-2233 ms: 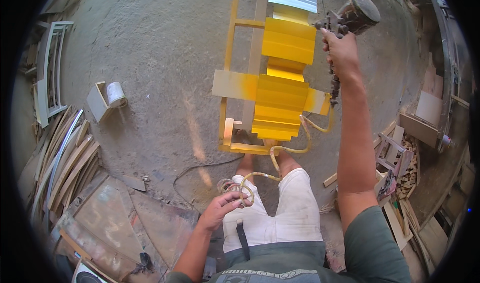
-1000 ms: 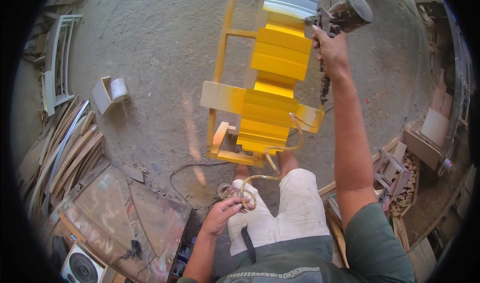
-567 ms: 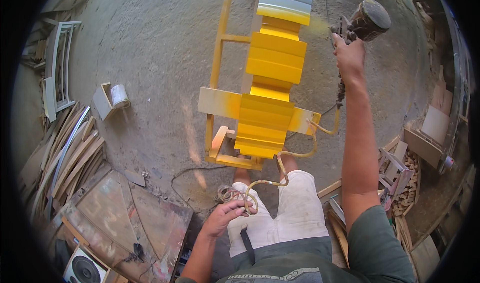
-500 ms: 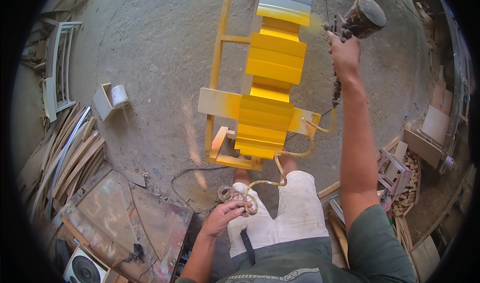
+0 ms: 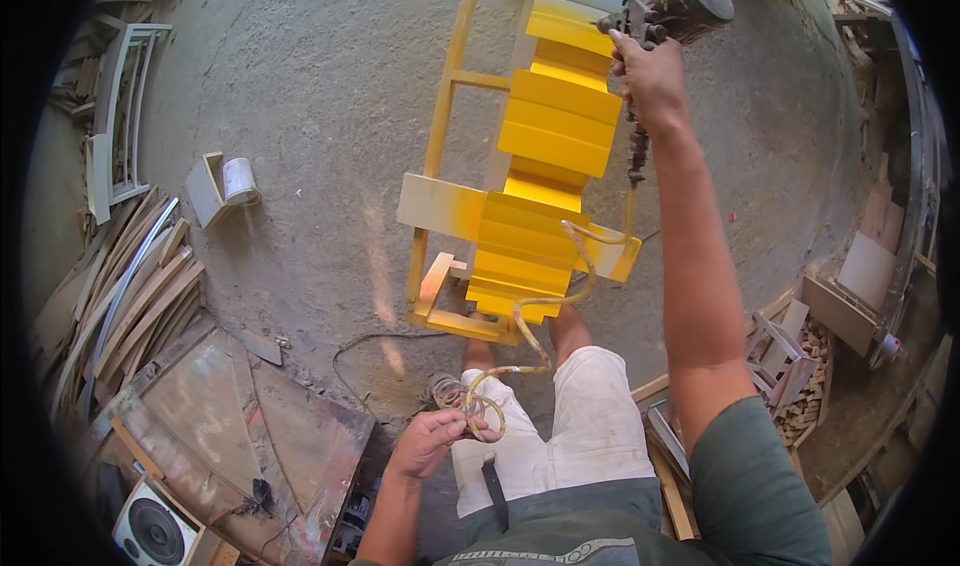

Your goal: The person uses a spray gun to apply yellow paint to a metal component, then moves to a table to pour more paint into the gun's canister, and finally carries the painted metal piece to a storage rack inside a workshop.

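The stepped panel (image 5: 558,124) is stretching away from the person's knees over the grey floor (image 5: 300,96), most of it gleaming yellow, its far end showing silvery blue. Just to the right of that far end, the right hand (image 5: 655,78) is clutching a grimy spray gun (image 5: 637,26), fingers wrapping the grip; I can't make out whether one is pressing the trigger. The gun's nozzle is pointing left toward the panel, and a dark, crusted cup (image 5: 692,4) is jutting out on the gun's other side. From the handle a yellowish hose (image 5: 531,318) is hanging, passing in front of the panel's near right part and running on to the left hand (image 5: 430,440), nearer the body than the panel. There thumb and fingers are pinching a loop of it, above the white shorts (image 5: 600,416).

A pale board (image 5: 432,204) is sticking out on both sides of the panel, yellow fading across it. Along the panel's left, a yellowish wooden frame (image 5: 432,156) is lying. Well left of the panel, a white tin (image 5: 240,181) is resting just beside a small wooden box (image 5: 205,191), and curved timber strips (image 5: 140,311) are lying heaped closer to the person.
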`<state>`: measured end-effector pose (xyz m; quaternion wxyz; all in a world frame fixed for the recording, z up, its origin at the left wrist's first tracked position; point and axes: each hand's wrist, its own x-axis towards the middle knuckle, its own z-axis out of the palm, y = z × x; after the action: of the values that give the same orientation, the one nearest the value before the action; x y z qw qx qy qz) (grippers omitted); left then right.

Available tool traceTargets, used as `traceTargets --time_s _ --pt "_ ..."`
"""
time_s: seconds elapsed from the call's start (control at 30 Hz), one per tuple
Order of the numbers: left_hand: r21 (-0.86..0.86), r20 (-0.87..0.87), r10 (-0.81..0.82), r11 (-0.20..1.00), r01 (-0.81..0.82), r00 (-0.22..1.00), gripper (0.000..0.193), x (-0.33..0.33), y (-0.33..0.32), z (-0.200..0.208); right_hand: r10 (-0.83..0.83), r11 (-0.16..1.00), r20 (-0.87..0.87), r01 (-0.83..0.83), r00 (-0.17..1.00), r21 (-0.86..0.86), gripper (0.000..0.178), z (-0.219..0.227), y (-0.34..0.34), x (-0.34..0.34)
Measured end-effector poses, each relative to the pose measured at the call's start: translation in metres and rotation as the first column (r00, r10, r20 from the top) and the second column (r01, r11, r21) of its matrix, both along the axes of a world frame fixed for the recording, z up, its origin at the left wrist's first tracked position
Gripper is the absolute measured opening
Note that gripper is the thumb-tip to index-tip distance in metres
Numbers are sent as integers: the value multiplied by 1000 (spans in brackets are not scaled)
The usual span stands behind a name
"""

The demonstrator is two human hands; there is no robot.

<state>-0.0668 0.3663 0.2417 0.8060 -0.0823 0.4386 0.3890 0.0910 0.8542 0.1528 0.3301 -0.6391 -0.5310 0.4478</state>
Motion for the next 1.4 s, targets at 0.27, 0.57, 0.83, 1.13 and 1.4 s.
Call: traceTargets --time_s 0.27,0.57,0.83,1.13,1.4 --pt "23 -39 -82 996 83 996 44 4 13 2 -65 981 345 -4 936 196 30 -8 21 74" --pt "230 176 -136 969 94 975 52 1 9 -1 -96 992 385 55 918 117 29 11 30 69" --pt "337 275 -97 941 -1 956 57 10 13 1 11 999 170 -16 985 30 31 18 44 12" --pt "409 448 -74 903 -130 891 58 15 14 -9 25 999 71 -26 997 20 25 5 74 27" --pt "497 544 -190 857 -131 817 63 19 31 -10 -49 996 283 27 958 82 28 8 84 93"
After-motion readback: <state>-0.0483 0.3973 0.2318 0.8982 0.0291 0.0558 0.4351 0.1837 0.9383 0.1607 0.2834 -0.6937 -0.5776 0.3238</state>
